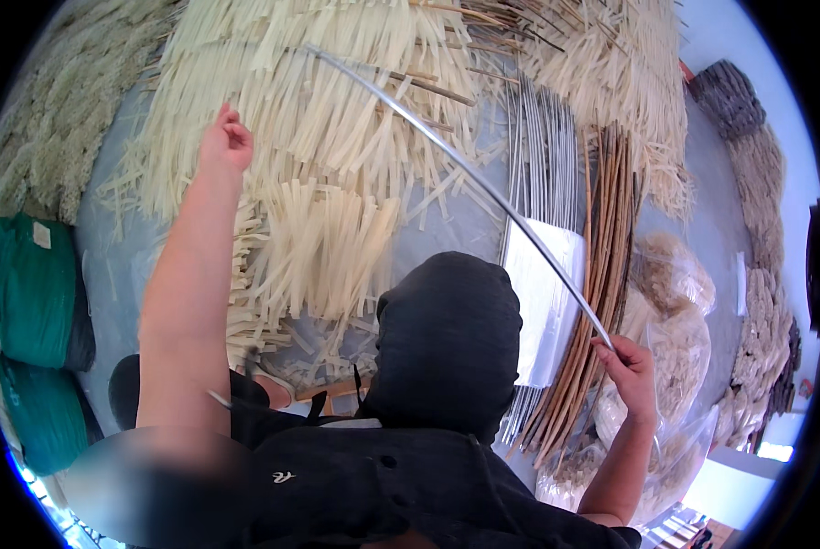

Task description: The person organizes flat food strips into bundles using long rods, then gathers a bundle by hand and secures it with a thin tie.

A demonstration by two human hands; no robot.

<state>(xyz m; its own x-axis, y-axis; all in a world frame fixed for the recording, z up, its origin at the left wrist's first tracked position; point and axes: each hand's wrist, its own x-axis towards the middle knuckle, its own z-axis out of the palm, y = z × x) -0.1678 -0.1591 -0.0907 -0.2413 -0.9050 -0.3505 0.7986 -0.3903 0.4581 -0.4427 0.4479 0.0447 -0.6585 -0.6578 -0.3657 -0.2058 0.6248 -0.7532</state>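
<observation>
My right hand (628, 368) pinches the lower end of a long silver metal rod (483, 183), thumb and fingers closed around it. The rod slants up and to the left, and its far end lies over pale flat strips (337, 119). My left hand (228, 139) is raised above the left part of those strips. Its fingers are loosely bent and apart, and I see nothing in them. Close to my right hand lies a bundle of brown sticks (602, 229). A dark cloth-covered rounded form (449, 343) hides part of the middle.
Several more metal rods (543, 137) lie beside the brown sticks, partly under a white plastic sheet (538, 293). Clear bags of pale fibre (675, 339) are at the right. Green wrapped bundles (26, 293) stand at the left, with shaggy fibre piles (71, 110) beyond.
</observation>
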